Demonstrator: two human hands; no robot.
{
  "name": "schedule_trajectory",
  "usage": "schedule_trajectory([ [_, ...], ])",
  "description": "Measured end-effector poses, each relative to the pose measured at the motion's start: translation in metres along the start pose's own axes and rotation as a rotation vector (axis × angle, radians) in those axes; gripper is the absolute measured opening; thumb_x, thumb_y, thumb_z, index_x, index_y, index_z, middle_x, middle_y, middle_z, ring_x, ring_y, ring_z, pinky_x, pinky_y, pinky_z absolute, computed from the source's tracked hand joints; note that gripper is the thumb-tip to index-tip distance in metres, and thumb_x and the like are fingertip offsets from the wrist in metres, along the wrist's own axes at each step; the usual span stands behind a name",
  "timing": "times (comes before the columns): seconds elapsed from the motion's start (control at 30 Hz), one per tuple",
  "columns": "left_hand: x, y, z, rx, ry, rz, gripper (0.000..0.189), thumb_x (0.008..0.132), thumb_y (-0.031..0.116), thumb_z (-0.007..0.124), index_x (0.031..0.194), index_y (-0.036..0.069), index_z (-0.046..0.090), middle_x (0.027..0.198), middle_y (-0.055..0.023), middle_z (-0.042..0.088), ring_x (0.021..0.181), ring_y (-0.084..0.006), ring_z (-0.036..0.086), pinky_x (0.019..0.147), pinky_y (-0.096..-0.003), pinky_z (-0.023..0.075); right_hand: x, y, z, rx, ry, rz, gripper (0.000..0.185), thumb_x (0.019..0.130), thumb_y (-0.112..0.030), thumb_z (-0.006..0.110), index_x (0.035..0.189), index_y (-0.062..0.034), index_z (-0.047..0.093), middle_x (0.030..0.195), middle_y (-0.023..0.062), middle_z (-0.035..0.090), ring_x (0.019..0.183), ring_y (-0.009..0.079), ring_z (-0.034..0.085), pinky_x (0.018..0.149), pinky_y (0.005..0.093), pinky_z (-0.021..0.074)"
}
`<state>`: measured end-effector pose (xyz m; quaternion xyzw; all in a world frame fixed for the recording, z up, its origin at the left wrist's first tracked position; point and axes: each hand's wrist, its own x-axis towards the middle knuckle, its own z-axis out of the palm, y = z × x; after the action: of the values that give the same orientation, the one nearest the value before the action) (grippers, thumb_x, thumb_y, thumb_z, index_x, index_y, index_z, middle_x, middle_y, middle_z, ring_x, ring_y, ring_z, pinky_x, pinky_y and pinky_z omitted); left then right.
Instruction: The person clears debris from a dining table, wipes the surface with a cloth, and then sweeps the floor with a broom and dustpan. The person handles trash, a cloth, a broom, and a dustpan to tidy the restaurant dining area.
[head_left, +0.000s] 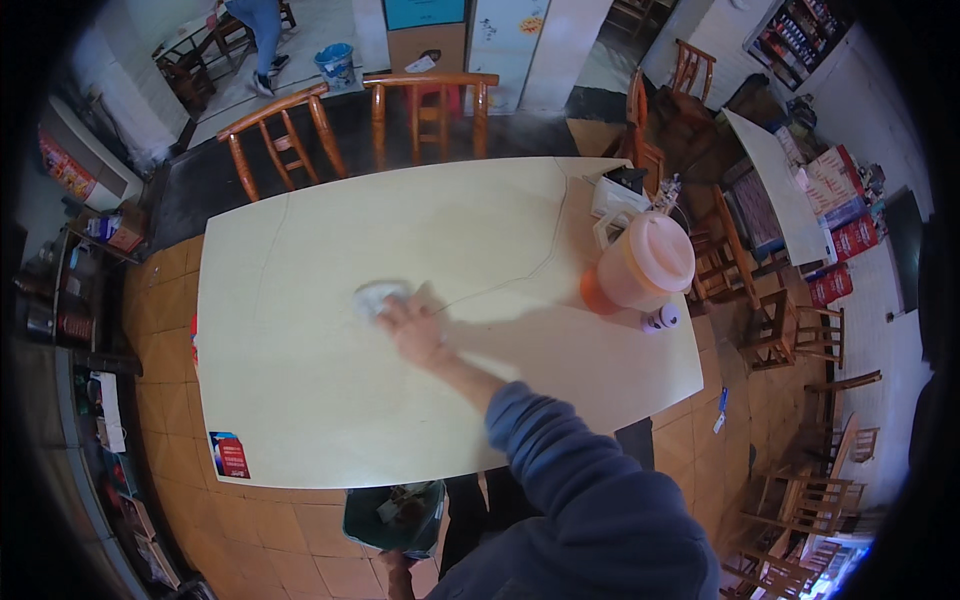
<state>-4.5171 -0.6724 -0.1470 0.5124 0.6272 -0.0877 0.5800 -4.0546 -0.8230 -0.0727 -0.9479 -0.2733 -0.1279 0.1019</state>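
Observation:
My right hand (415, 334) reaches across a pale tabletop (315, 390), its fingers on a white cloth (379, 296) pressed flat to the surface. Both hand and cloth are blurred. Below the near table edge, my left hand (397, 559) grips the rim of a dark green plastic bin (360, 517). Crumpled paper and other scraps (405, 506) lie inside the bin. A thin dark cord or crack line (517, 280) runs over the tabletop from near my right hand to the far edge.
At the table's right end stand a large plastic pitcher (645, 259) with a pink lid, a small purple-white container (661, 319) and a white box (616, 199). A printed card (229, 454) lies at the near left corner. Wooden chairs (431, 81) line the far side; a person's legs (262, 37) show beyond.

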Motion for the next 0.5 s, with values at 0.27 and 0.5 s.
schedule_trajectory([
  [0.27, -0.021, -0.002, 0.028, -0.129, -0.033, -0.062, 0.044, 0.074, 0.031, 0.066, 0.109, 0.008, 0.055, 0.09, -0.0128, 0.061, 0.079, -0.0263, 0.062, 0.065, -0.0388, 0.0528, -0.031, 0.237, -0.05, -0.317, -0.037, 0.744, 0.039, 0.084, -0.022, 0.043, 0.121, -0.0101, 0.047, 0.13, 0.0144, 0.041, 0.12, 0.0427, 0.034, 0.096, 0.049, 0.0323],
  [0.5, -0.027, -0.023, 0.046, -0.203, -0.07, -0.083, 0.05, 0.073, 0.033, 0.068, 0.115, 0.01, 0.053, 0.095, -0.011, 0.061, 0.082, -0.0255, 0.061, 0.066, -0.0385, 0.0529, -0.067, 0.241, -0.046, -0.327, 0.05, 0.582, 0.041, 0.075, -0.011, 0.051, 0.116, -0.005, 0.051, 0.12, 0.0214, 0.047, 0.112, 0.0411, 0.043, 0.094, 0.0469, 0.0383],
])
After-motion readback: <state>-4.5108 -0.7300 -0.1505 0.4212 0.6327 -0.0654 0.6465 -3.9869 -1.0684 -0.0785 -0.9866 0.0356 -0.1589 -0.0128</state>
